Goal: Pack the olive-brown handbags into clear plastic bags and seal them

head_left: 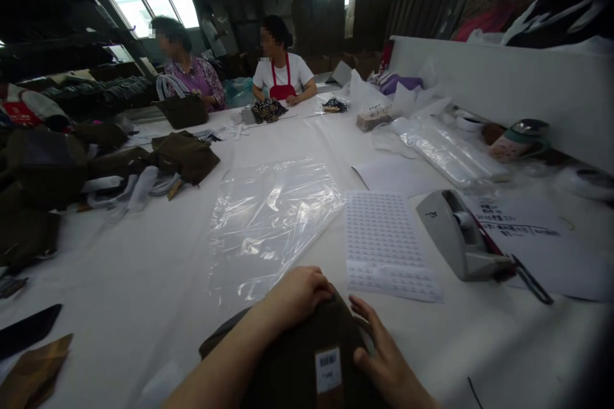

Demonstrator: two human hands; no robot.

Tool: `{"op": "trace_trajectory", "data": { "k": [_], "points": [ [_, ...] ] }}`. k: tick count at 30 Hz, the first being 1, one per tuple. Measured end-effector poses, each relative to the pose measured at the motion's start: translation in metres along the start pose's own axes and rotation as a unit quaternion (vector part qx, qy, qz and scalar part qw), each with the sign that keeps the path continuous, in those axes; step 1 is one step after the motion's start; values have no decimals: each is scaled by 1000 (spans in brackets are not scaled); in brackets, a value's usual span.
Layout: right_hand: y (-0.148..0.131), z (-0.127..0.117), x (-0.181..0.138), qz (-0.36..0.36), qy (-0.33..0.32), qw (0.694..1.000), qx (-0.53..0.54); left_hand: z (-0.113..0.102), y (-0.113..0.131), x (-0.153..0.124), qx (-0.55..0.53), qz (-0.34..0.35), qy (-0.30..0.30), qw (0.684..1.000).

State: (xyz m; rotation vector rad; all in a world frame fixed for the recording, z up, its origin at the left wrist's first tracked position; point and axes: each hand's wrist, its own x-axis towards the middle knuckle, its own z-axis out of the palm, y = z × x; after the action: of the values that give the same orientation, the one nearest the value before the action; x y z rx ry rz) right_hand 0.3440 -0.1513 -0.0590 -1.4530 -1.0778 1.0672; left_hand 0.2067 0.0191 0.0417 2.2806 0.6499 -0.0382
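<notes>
A dark olive-brown bag (pixel 292 364) lies at the table's near edge, its lower part cut off by the frame. On its front is a white barcode label (pixel 328 369). My left hand (pixel 302 294) reaches across the bag, fingers curled on its upper edge; their tips are partly hidden. At the bag's right side, my right hand (pixel 378 348) has thumb and fingers apart, the thumb by the fabric. Beyond the hands lies a flat clear plastic bag (pixel 273 211). A sheet of small printed stickers (pixel 384 236) is just past my right hand.
Right of the stickers stand a grey tape dispenser (pixel 460 239) and a box cutter (pixel 532 278). Clear plastic sleeves (pixel 451 150) and a lidded mug (pixel 520 139) are farther back. Several olive bags (pixel 185 156) are piled left. Two people (pixel 283 73) (pixel 192 73) work across the table.
</notes>
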Motion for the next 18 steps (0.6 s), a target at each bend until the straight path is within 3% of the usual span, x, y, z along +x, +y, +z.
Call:
{"op": "trace_trajectory", "data": {
  "k": [2,4,6,8,10,13,18],
  "points": [
    [10,-30,-9,-15,84,996,-4,2,8,0,55,-19,8,998],
    [18,-74,-19,2,216,976,-26,6,15,2,104,-40,21,994],
    [25,-127,-26,44,361,928,-75,11,18,4,116,-63,33,991],
    [31,-181,-30,85,457,875,-136,16,18,7,92,-91,55,990],
    [37,-226,-30,97,494,844,-184,20,15,8,57,-119,83,988],
    [47,-277,-17,84,490,823,-277,23,8,11,15,-137,104,985],
    [58,-327,11,117,453,802,-370,23,4,12,-42,-121,112,985]
  ]
}}
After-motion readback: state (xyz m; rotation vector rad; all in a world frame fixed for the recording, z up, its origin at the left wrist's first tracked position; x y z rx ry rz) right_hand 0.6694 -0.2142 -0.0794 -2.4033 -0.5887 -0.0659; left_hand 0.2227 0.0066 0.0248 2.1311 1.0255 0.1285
